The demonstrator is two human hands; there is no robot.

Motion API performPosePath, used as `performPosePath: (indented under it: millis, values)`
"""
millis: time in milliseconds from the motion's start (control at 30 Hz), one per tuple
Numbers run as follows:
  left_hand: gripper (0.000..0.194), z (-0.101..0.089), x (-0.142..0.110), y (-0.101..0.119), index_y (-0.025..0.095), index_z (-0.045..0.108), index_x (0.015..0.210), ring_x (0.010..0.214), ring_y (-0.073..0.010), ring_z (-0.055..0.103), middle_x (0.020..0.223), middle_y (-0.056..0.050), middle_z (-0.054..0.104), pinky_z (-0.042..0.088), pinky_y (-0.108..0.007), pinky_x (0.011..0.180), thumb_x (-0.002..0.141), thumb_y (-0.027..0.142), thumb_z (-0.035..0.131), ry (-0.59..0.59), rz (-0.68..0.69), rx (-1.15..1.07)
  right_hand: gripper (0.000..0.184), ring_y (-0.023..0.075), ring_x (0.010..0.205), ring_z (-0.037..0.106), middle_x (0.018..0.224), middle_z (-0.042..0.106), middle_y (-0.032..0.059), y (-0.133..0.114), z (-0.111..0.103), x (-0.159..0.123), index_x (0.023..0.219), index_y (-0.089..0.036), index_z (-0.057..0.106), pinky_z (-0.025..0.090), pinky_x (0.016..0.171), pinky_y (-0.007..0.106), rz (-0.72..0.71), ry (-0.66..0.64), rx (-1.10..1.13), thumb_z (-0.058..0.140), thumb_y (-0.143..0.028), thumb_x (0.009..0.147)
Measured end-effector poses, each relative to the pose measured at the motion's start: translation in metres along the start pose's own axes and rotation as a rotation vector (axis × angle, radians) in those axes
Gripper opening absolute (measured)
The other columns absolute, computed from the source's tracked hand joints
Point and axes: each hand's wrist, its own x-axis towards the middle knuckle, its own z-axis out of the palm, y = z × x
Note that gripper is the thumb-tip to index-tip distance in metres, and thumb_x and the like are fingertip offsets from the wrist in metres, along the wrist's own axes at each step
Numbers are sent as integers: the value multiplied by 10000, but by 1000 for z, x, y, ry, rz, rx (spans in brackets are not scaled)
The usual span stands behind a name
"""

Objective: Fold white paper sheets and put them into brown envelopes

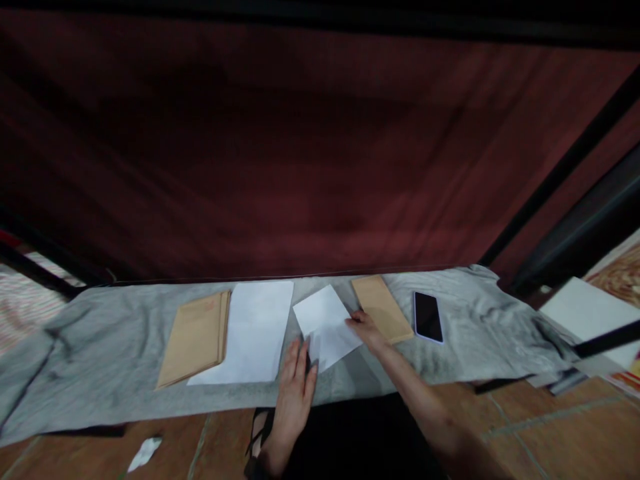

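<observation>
A white sheet of paper [327, 327], smaller than the sheets to its left and perhaps folded, lies at an angle on the grey cloth in front of me. My right hand [367, 328] has its fingers closed at the sheet's right edge. With fingers stretched out, my left hand [295, 383] is at the lower left edge of the same sheet; whether it touches the paper I cannot tell. Larger white paper [260, 330] lies just left of it, partly under a stack of brown envelopes [195, 337]. Another brown envelope [384, 308] lies beyond my right hand.
A phone with a dark screen [429, 317] lies right of the single envelope. The grey cloth [115, 333] covers a long, narrow surface against a dark red panel [320, 167]. Black bars [565, 167] slant at the sides. Crumpled white paper [145, 454] is on the tiled floor.
</observation>
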Motion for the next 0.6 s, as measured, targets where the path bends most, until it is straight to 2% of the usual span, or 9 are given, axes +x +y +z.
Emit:
performPosePath:
  millis: [167,233,333,433,533,600]
  values:
    - [619,14,4,15,252,178,1591,1510,-254,259,1645,-98,274,369,-507,1178,1030,405,389,-146,153,101,191,195,704,649,710,677,16,14,21,-25,849,-164,689,507,633,279,23,35,-78,512,-237,838]
    - [609,21,3,17,231,261,1570,1499,-264,289,1620,-115,331,362,-515,1176,1018,432,419,-179,210,185,235,201,790,669,814,707,40,14,23,-33,962,-166,691,520,719,291,-2,57,-118,482,-204,860]
    - [591,27,-1,17,223,345,1538,1488,-261,318,1597,-112,378,352,-503,1179,1001,447,452,-169,263,274,389,231,974,671,1093,708,112,12,23,-47,1241,-160,623,514,858,334,-45,97,-195,464,-165,886]
    - [578,28,-3,15,220,377,1521,1485,-259,325,1593,-107,387,343,-495,1182,996,447,461,-149,287,309,485,295,1209,581,1360,595,178,10,27,-63,1414,-151,516,466,1009,449,-231,135,-411,448,-184,936]
    - [562,28,-3,14,168,426,1489,1481,-268,332,1581,-139,399,335,-501,1183,990,424,467,-162,304,325,471,279,1387,438,1513,487,118,8,37,-76,1456,-193,489,379,1131,483,-522,24,-571,423,-243,992]
    - [545,28,-3,13,132,449,1467,1481,-271,332,1575,-159,402,330,-499,1186,987,391,466,-180,312,326,463,242,1428,397,1546,455,85,9,43,-82,1471,-196,472,342,1172,458,-623,-64,-610,401,-277,1021]
